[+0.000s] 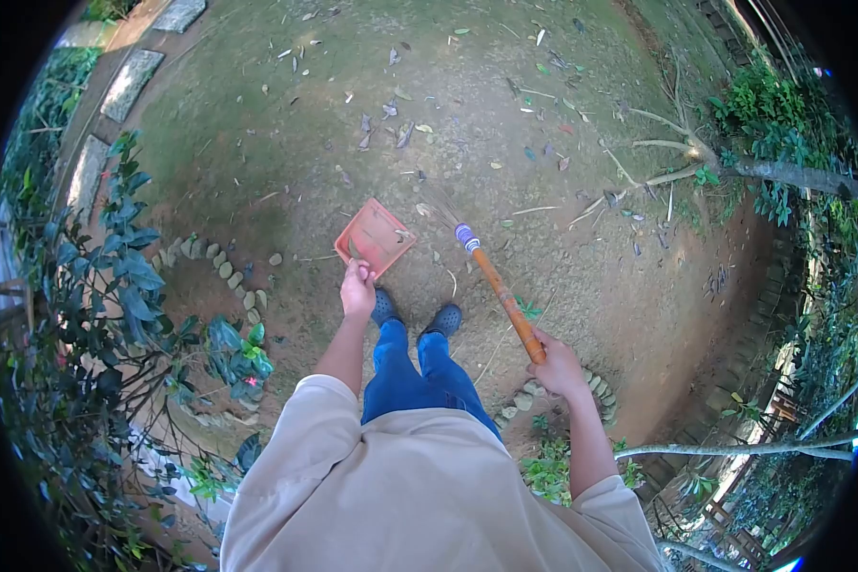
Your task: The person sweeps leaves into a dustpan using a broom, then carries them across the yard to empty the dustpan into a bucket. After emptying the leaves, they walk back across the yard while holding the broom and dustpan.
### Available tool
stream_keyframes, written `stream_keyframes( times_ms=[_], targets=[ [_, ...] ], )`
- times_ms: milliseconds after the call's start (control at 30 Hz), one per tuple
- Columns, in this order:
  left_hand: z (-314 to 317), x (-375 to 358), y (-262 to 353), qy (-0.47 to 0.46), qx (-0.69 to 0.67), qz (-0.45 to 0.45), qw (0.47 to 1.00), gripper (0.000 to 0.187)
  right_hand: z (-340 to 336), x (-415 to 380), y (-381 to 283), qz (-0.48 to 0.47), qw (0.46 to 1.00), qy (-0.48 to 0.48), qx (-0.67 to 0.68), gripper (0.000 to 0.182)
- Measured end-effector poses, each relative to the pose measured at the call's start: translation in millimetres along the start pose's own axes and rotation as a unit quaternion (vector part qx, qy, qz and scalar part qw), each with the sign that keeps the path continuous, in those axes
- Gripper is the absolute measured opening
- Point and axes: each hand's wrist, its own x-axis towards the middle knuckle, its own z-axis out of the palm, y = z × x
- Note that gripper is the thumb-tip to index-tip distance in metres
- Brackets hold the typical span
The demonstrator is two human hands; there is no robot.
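My left hand [357,286] is closed at the near edge of a red-orange dustpan [374,229], whose handle is hidden by the fingers. A few small leaves lie in the pan, one of them just beyond my fingertips. In my right hand [557,364] is the orange-brown handle of a stick broom [499,294], gripped near its end. The broom slants up and left, with a purple and white binding near its head. Its thin bristles reach toward the ground just right of the dustpan and are hard to make out.
Scattered dry leaves [391,110] lie on the mossy dirt ahead. Stone rings [224,265] border plants at left and near my right hand. Leafy shrubs [133,276] crowd the left side. A tree trunk [801,176] with branching roots or limbs stands at right. My shoes [443,320] are close behind the dustpan.
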Motion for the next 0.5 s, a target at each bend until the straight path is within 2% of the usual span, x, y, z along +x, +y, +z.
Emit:
stream_keyframes(
  times_ms=[233, 333, 433, 500],
  targets=[
    [-1.7, -4.1, 10.9, -0.013, 0.001, 0.034, 0.999, 0.018, 9.5, 16.6, 20.9, -0.01, 0.996, 0.065, -0.06, 0.073],
    [4.4, -1.9, 6.7, -0.032, 0.014, 0.034, 0.999, 0.019, 17.4, 26.4, 27.8, 0.005, 0.997, 0.055, -0.058, 0.069],
    [10.1, -0.5, 3.1, -0.045, 0.017, 0.048, 0.998, 0.021, 23.9, 27.3, 34.0, -0.024, 0.998, 0.035, -0.04, 0.069],
    [15.2, 0.9, 1.2, -0.052, 0.011, 0.047, 0.997, 0.023, 15.3, 16.3, 36.4, 0.019, 0.999, -0.032, 0.017, 0.069]
  ],
)
